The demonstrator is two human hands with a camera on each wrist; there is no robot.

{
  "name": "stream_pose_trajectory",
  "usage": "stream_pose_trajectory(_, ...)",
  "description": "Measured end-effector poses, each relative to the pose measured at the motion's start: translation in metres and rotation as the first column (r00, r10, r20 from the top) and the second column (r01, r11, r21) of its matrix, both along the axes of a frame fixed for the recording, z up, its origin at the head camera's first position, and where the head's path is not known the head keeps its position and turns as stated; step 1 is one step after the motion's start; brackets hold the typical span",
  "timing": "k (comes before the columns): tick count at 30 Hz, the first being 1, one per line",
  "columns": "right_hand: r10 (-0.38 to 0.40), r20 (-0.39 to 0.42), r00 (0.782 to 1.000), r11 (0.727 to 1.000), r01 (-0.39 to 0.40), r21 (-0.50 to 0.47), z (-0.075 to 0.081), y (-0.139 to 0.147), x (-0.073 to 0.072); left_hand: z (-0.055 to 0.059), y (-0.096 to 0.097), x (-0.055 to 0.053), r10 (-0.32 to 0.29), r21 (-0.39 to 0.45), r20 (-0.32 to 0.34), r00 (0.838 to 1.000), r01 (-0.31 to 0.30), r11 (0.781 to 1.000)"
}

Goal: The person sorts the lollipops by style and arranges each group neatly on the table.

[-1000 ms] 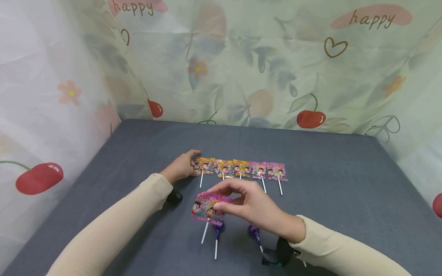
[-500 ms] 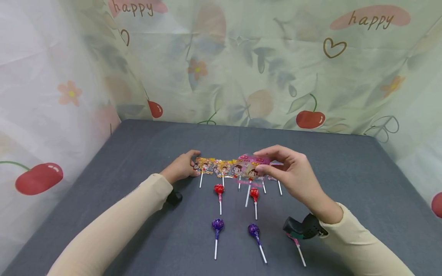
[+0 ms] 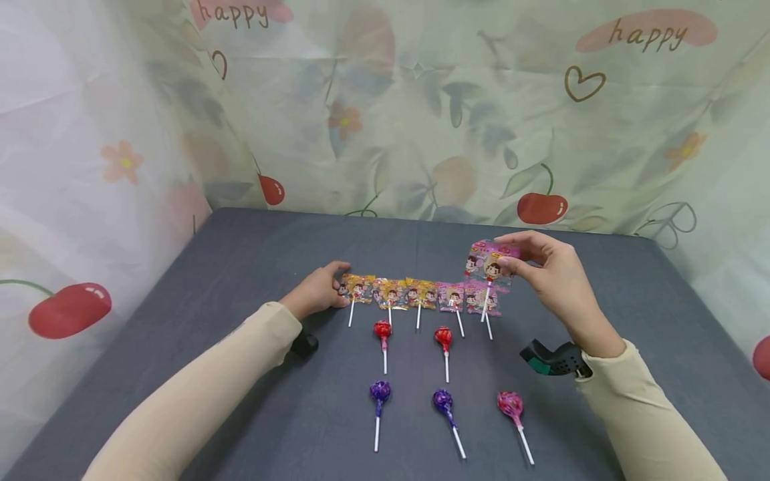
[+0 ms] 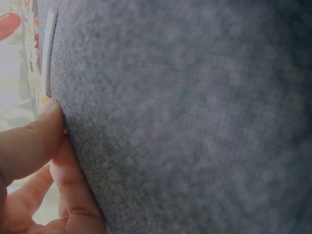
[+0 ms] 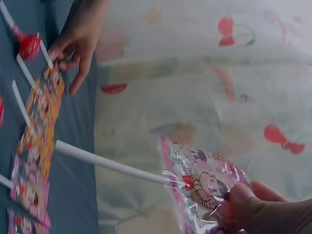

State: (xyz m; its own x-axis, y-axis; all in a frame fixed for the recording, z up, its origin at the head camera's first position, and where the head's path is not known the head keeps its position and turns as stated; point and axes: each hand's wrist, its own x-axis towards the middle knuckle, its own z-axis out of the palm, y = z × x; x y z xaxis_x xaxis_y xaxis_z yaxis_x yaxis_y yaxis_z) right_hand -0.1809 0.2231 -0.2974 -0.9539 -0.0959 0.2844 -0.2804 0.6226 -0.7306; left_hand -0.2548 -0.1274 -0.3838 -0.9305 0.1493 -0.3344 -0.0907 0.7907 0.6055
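Note:
My right hand [image 3: 556, 280] pinches a flat lollipop in a pink printed wrapper [image 3: 479, 262] by its right side, stick pointing down. It hangs above the right end of a row of flat wrapped lollipops, overlapping the last pink lollipop [image 3: 490, 304] in the head view. Another pink lollipop [image 3: 451, 296] lies beside that one. Leftward the row continues with yellow lollipops [image 3: 421, 294]. At its left end my left hand [image 3: 315, 290] rests on the table, thumb and fingers holding the edge of the leftmost yellow lollipop [image 3: 359, 287]. The thumb [image 4: 36, 139] shows close at that wrapper.
Nearer me lie two red round lollipops [image 3: 382, 329], two purple ones [image 3: 380, 392] and one pink round one [image 3: 510, 404], sticks toward me. A grey cloth covers the table [image 3: 289, 247]. Printed curtains [image 3: 415, 120] stand behind and at both sides.
My right hand has carried the pink-wrapped lollipop from the near middle to the right and away, over the row's right end. This uncovers the round lollipops. My left hand has stayed put.

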Motion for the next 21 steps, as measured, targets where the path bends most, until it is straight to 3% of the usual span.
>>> stream_pose_trajectory(5,-0.087,0.067,0.994,0.994,0.083,0.066,-0.011,0.016,-0.014,0.001,0.002,0.000,0.007,-0.008,0.002,1.000,-0.007,1.000)
stream_pose_trajectory(10,-0.110,0.170,0.979,0.984,0.083,0.155,-0.026,0.033,-0.031,0.002,0.001,0.000,0.014,-0.010,0.011,1.000,-0.014,1.000)
stream_pose_trajectory(16,-0.040,0.375,0.926,0.988,-0.019,0.152,-0.048,0.052,-0.049,0.001,0.001,0.000,0.018,-0.008,0.014,1.000,-0.018,1.000)
stream_pose_trajectory(21,-0.012,0.468,0.884,0.988,-0.063,0.145,-0.059,0.062,-0.058,0.001,0.001,0.000,0.013,-0.007,0.010,1.000,-0.013,1.000)
